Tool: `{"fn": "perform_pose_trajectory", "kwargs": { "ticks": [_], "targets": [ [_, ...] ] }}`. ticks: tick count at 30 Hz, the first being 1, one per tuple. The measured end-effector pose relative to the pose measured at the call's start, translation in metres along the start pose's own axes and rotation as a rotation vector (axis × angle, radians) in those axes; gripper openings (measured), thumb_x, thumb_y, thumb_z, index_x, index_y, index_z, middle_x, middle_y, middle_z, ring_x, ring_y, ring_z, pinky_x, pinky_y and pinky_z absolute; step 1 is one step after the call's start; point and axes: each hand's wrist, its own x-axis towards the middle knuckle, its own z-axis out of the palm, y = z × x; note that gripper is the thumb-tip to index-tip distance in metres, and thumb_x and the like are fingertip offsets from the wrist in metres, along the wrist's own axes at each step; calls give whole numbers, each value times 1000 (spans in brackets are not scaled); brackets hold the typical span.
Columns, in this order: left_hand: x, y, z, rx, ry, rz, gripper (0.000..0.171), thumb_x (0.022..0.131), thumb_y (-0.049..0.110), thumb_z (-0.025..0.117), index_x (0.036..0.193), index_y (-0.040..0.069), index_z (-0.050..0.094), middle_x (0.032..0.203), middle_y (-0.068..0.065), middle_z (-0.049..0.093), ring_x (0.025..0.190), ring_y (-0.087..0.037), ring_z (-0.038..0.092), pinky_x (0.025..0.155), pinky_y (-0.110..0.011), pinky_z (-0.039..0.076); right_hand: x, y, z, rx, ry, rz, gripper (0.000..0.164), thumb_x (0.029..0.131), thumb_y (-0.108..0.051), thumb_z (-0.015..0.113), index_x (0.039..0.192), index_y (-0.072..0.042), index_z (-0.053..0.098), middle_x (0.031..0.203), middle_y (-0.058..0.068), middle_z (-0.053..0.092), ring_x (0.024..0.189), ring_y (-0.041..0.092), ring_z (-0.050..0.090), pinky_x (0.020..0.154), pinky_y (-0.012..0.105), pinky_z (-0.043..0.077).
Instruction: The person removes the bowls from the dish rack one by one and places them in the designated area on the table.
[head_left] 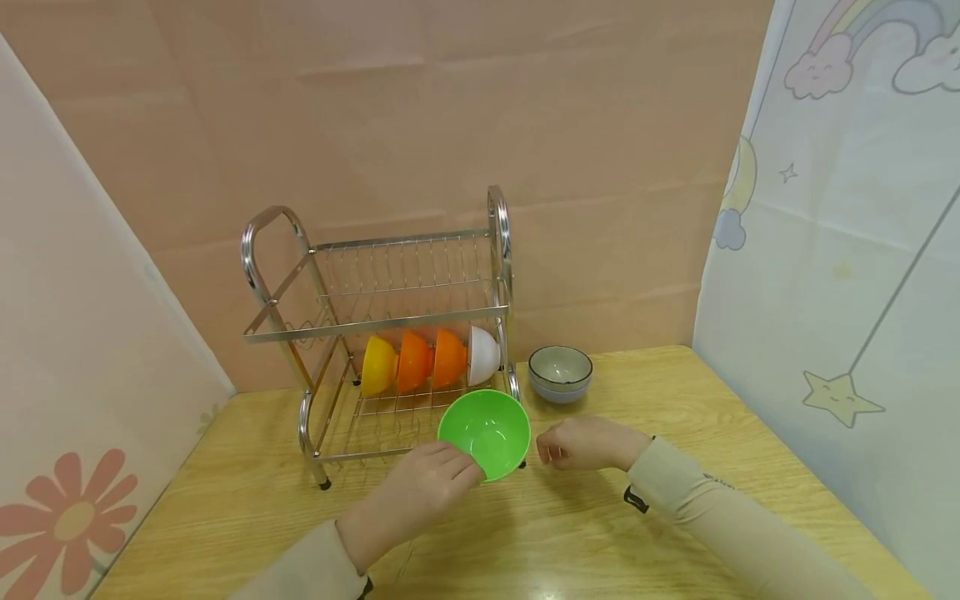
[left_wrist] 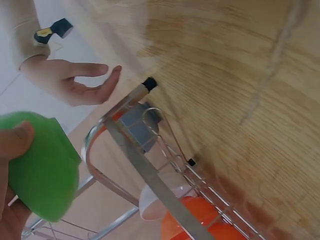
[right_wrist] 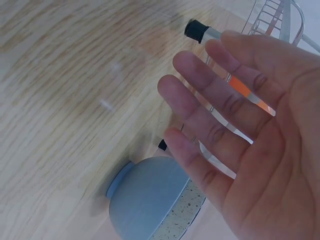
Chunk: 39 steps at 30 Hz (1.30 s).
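Observation:
My left hand (head_left: 431,487) grips the rim of a green bowl (head_left: 487,433), its thumb and fingers on either side of the wall. The bowl is held in the air before the rack's right front corner, its inside facing me. In the left wrist view the green bowl (left_wrist: 45,165) shows its outer side. My right hand (head_left: 592,443) hovers just right of the bowl, apart from it, and holds nothing. Its fingers look loosely bent in the right wrist view (right_wrist: 225,110). Beyond it stand stacked bowls (head_left: 560,375), a speckled one over a blue-grey one.
A two-tier metal dish rack (head_left: 375,325) stands at the back left. On its lower tier a yellow bowl (head_left: 378,367), two orange bowls (head_left: 448,358) and a white bowl (head_left: 483,357) stand on edge in a row. Cloth walls enclose the wooden table (head_left: 600,542).

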Motion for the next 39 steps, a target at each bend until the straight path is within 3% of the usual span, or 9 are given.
{"fn": "perform_pose_trajectory", "kwargs": {
  "ticks": [6,10,15,21,33,39],
  "targets": [
    [-7,-3,8,31,-31,138,13,91,3,61,89,15,65,85,9,70,80,-4,67,81,-21,53,-1,-2,-1,19,1,11,9,85,-12,67,88,-20,65,78,-13,61,71,0,55,64,23,49],
    [-10,-3,12,25,-72,182,12,89,5,63,89,17,63,87,11,70,83,-2,66,83,-20,52,-2,-3,-1,27,7,15,6,86,-13,67,88,-19,65,78,-13,61,71,0,55,63,23,49],
    [-13,-2,16,-35,-102,186,16,81,7,75,87,17,63,88,12,71,83,-2,66,85,-19,52,-3,-2,-2,20,15,5,6,86,-13,67,89,-18,66,78,-13,62,70,0,55,62,23,49],
    [-16,-1,20,-123,-126,178,13,82,13,76,88,17,65,88,11,72,82,-1,66,85,-17,52,-4,-2,-1,14,23,1,6,86,-13,68,88,-18,66,77,-13,61,69,0,54,61,23,48],
    [-19,-3,24,-105,-129,184,15,81,13,77,90,17,66,90,11,72,83,0,66,86,-16,51,-2,2,1,15,19,12,6,86,-15,67,88,-20,65,78,-14,61,71,-1,54,63,23,48],
    [-18,-8,24,-89,-118,193,16,80,14,78,91,17,67,91,10,73,83,0,66,86,-16,51,-8,0,-13,85,37,-20,4,90,-14,64,89,-18,64,81,-14,62,74,-1,56,65,22,49]
  ]
}}
